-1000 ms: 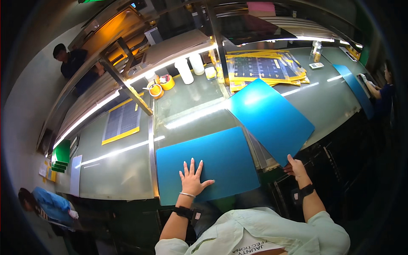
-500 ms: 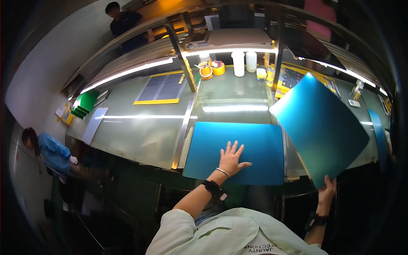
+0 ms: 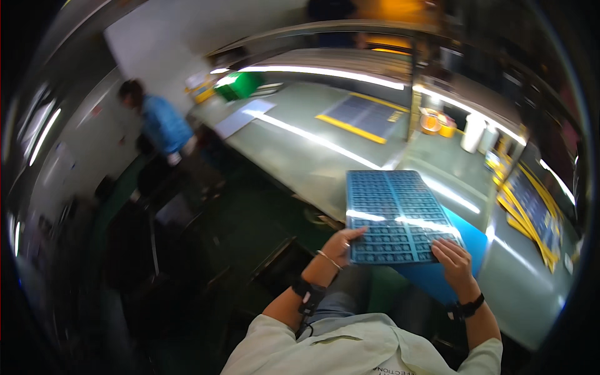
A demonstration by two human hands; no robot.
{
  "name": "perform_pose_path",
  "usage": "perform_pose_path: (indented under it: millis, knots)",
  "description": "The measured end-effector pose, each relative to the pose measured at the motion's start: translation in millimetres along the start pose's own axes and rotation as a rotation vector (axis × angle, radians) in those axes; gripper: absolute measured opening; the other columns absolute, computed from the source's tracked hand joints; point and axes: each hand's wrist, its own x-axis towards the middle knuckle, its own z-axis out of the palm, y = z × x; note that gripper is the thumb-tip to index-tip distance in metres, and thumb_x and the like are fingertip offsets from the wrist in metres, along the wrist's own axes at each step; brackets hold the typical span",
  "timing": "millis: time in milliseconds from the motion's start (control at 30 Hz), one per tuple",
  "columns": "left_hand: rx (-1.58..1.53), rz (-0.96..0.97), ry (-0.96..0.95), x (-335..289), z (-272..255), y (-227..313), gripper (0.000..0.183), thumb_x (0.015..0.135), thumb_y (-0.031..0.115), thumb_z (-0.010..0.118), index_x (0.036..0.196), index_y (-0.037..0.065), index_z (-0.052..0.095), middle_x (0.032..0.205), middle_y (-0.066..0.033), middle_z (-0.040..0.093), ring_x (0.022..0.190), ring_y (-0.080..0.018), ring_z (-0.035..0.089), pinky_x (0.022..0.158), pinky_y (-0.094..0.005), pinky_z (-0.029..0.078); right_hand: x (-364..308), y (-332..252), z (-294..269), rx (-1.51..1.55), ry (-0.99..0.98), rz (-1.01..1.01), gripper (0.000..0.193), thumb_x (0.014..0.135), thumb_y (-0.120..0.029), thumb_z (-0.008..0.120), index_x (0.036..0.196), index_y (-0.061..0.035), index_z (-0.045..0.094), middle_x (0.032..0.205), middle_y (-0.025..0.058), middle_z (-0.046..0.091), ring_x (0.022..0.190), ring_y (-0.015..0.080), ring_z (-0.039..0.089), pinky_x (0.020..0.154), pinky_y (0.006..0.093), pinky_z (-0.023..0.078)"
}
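Observation:
A thin rectangular panel [image 3: 390,200] with rows of small repeated dark units on blue is held in front of me, light glaring across it. My left hand [image 3: 340,247] is closed on its near left corner, thumb on top and the other fingers mostly hidden below. At the near right corner, my right hand [image 3: 454,262] holds the panel with its fingers over the top; its thumb is hidden. Under the panel, a plain blue sheet [image 3: 470,240] lies partly covered on the workbench [image 3: 294,156].
A yellow-edged dark grid sheet [image 3: 365,117] lies on the bench, with green blocks [image 3: 239,85] farther left. Orange tape rolls [image 3: 431,120] and a white bottle [image 3: 473,132] stand at the back. Yellow-edged frames [image 3: 531,209] lie right. A person in blue [image 3: 164,125] is at left.
My view has swung left. My left hand has left the plain blue sheet and grips the patterned panel. My right hand, which held a raised blue sheet at right, is now at the panel's right corner.

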Motion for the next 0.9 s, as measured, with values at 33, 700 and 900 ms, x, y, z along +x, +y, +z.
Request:
perform_pose_path:
  millis: [33, 700, 900]
  knots:
    - [-0.062, 0.021, -0.011, -11, -17, -7, 0.033, 0.087, 0.016, 0.056, 0.111, -0.006, 0.053, 0.103, -0.0169, 0.063, 0.090, -0.0241, 0.064, 0.082, -0.0384, 0.052, 4, 0, 9, 0.015, -0.071, -0.001, 0.025, 0.069, 0.000, 0.061, 0.094, -0.0052, 0.065, 0.102, 0.0122, 0.065, 0.100, 0.0297, 0.060, 0.091, 0.0419, 0.046]
    - [-0.684, 0.465, -0.150, -27, -79, -32, 0.057, 0.089, 0.053, 0.041, 0.123, 0.008, 0.047, 0.121, -0.0090, 0.054, 0.111, -0.0251, 0.051, 0.096, -0.0431, 0.040, 98, -123, 125, 0.334, -0.562, 0.083, 0.008, 0.077, -0.005, 0.054, 0.083, -0.0006, 0.055, 0.091, 0.0223, 0.060, 0.084, 0.0384, 0.059, 0.069, 0.0409, 0.048]
    - [-0.371, 0.483, 0.365, -16, -91, -21, 0.030, 0.089, 0.019, 0.056, 0.114, 0.004, 0.052, 0.102, -0.0115, 0.061, 0.088, -0.0240, 0.061, 0.076, -0.0405, 0.052, 148, -119, 102, 0.401, -0.279, 0.235, 0.014, 0.091, -0.007, 0.044, 0.089, 0.0016, 0.055, 0.071, 0.0137, 0.059, 0.062, 0.0198, 0.057, 0.059, 0.0305, 0.044]
